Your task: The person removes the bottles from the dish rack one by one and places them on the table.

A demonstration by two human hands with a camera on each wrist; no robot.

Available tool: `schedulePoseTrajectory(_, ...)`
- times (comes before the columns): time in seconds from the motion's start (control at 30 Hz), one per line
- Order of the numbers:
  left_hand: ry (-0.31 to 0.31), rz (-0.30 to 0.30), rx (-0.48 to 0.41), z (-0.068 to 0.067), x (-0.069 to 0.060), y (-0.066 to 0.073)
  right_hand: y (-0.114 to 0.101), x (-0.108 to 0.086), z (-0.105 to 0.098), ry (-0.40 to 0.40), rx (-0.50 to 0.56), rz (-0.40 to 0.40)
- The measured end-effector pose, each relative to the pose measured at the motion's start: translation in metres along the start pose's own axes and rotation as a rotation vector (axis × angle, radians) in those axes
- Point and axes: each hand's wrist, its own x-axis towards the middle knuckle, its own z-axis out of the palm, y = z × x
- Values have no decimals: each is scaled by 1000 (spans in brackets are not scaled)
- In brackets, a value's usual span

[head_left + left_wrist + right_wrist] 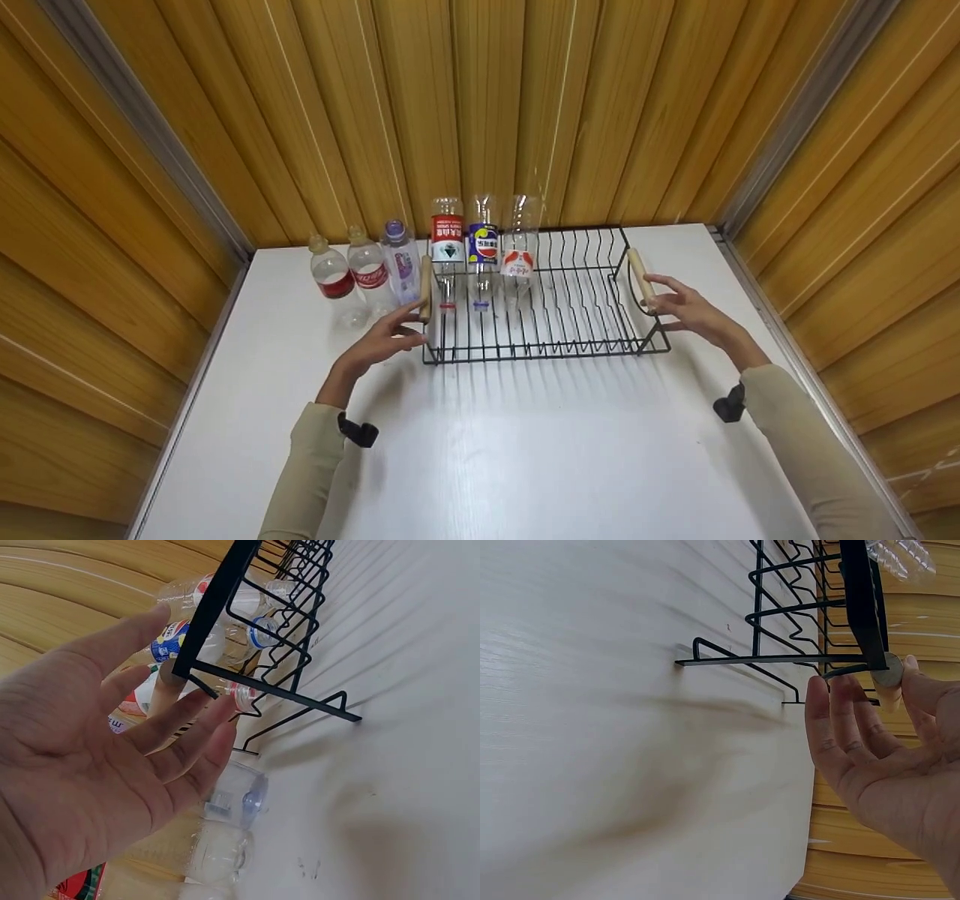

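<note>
A black wire rack [540,351] with wooden side handles stands on the white table. Three clear plastic bottles lie in its left part, necks toward me: one with a red-and-white label [448,238], one with a blue label [483,244] and one with a white-and-red label [517,262]. My left hand [379,341] is at the left handle [425,289], fingers loosely spread beside it. At the right handle [641,277], my right hand [694,315] has its thumb against the wood [887,679] and its fingers extended near the wire frame, not wrapped round it.
Left of the rack stand a red-labelled bottle [335,281], another bottle with a red label [370,270] and a purple-capped bottle [403,262], all close together. Yellow wood-patterned panels [480,97] enclose the table [510,465] at the back and sides.
</note>
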Motion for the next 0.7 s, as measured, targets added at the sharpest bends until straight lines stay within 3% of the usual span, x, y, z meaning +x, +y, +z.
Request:
schedulePoseTrajectory(0.27, 30, 15, -80, 6, 10, -17, 1, -1, 1, -9, 19, -17)
schedulePoseTrajectory(0.47, 4, 28, -131, 8, 14, -27, 0, -1, 1, -2, -11, -28)
schedulePoseTrajectory(0.7, 6, 18, -135, 9, 14, -28, -4, -2, 1, 19, -148, -58)
